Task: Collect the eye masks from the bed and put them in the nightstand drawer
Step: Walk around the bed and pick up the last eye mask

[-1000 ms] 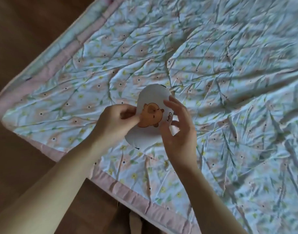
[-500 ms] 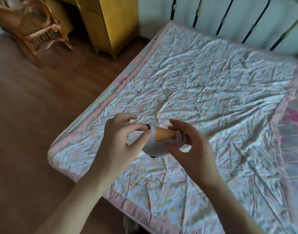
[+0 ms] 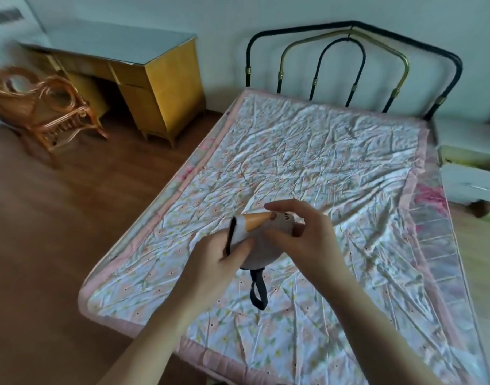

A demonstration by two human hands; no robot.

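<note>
A white eye mask with an orange cartoon animal print is held above the foot half of the bed. My left hand grips its left end, where a black strap runs. My right hand pinches its right end from above. A black strap loop dangles below the mask. The white nightstand stands at the far right beside the headboard, its top drawer pulled open. No other eye mask shows on the floral quilt.
A black and brass metal headboard closes the far end of the bed. A yellow wooden desk stands at the back left, with a rattan chair beside it. Brown wood floor lies left of the bed.
The view has lifted from the quilt to the whole room. The mask has tipped from facing me to nearly edge-on, and its strap loop now hangs free below it.
</note>
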